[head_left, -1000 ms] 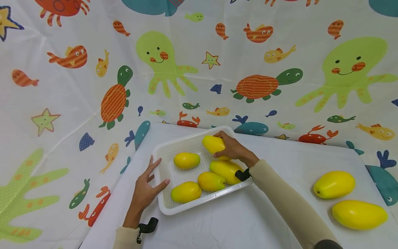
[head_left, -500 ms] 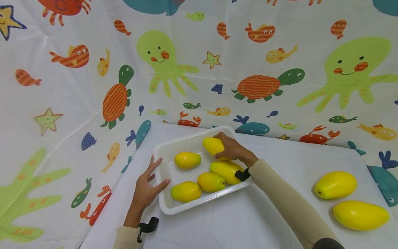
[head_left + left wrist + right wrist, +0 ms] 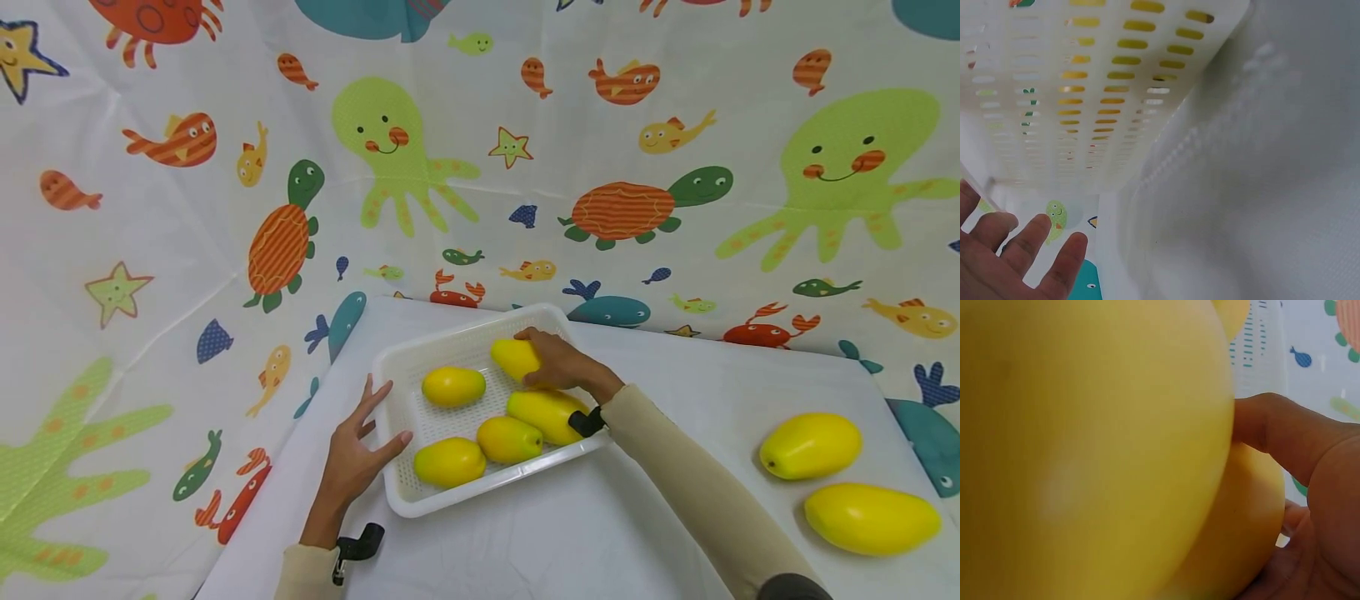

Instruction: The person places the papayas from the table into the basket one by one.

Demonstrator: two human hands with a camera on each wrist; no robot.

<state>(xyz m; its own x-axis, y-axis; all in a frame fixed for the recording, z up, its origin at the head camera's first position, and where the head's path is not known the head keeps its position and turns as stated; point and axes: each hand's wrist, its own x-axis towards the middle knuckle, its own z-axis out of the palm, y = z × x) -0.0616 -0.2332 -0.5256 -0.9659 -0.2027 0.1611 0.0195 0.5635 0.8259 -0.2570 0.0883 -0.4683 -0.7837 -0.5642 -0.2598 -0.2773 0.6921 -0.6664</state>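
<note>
1. Work looks partway along: four yellow fruits (image 3: 453,387) lie in the white basket (image 3: 502,478), a fifth fruit (image 3: 513,359) is held inside it, and two loose fruits (image 3: 810,446) remain on the bench (image 3: 555,525), well to the right.
2. Right hand (image 3: 560,360): clamped round the fifth fruit; whether that touches the basket floor, I cannot tell.
3. Left hand (image 3: 357,446): fingers spread apart at the basket's left rim.

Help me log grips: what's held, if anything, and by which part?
The right hand holds a smooth yellow oval fruit around its right half; the left hand, spread, shows no clear grip.
</note>
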